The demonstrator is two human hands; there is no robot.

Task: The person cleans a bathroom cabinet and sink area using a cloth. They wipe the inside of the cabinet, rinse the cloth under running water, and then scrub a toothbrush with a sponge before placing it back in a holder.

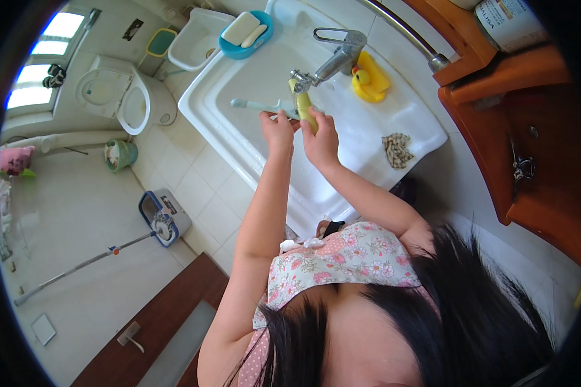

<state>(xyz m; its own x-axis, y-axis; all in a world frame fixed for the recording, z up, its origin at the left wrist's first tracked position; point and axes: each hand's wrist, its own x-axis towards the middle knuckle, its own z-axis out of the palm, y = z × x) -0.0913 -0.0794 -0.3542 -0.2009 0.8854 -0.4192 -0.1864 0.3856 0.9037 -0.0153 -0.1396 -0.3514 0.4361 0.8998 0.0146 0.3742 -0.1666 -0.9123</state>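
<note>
Beneath the chrome tap [341,58], both hands are over the white sink basin [252,72]. My left hand [277,131] grips a slim pale green handled tool [259,105], whose free end points left. My right hand [322,138] is closed around the lower end of a long yellow piece [304,102], perhaps a sponge head. This piece crosses the tool near my left fingers, and its upper end lies under the tap's swivel spout [301,82]. Whether the two are joined cannot be told. Fingers hide part of both.
A blue soap dish [231,50] sits on the sink's far left corner. By the tap is a yellow duck holder [368,92]; a crumpled checked cloth [397,151] lies on the right rim. A wooden cabinet [479,145] borders the right. Toilet [135,109] and mop bucket [176,213] stand left.
</note>
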